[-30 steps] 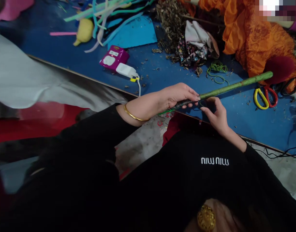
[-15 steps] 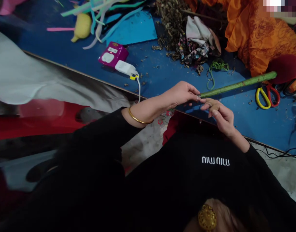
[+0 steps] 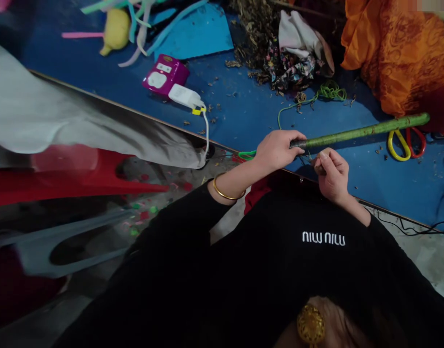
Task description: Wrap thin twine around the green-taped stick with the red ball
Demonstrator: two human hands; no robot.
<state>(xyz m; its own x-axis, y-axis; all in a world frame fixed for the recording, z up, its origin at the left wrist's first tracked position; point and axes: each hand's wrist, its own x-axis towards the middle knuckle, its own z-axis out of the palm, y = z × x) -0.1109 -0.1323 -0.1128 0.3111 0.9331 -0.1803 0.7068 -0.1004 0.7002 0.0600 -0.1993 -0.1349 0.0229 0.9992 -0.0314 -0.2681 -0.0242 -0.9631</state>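
My left hand (image 3: 278,151), with a gold bangle on its wrist, is closed around the dark end of a long green-wrapped stick (image 3: 363,131). The stick slants up to the right above the blue table. Just below its dark end, my right hand (image 3: 333,175) is closed, thumb against bent fingers. A thin strand seems to show at its fingertips, but what it pinches is too small to make out. Green thread (image 3: 298,104) runs from a loose tangle (image 3: 331,91) towards my left hand, and a green loop (image 3: 247,155) shows by that wrist.
Yellow-and-red-handled scissors (image 3: 399,146) lie under the stick's far end. Orange cloth (image 3: 399,63), dried plant matter (image 3: 253,36) and a patterned cloth (image 3: 292,65) are at the back. A purple socket block (image 3: 167,72) with a white plug (image 3: 185,96) stands left, near a yellow balloon (image 3: 116,29).
My left hand has shifted right and wrapped around the stick's dark end; the stick has moved slightly right. My right hand's fingers have curled closed. The green thread is now drawn out leftward.
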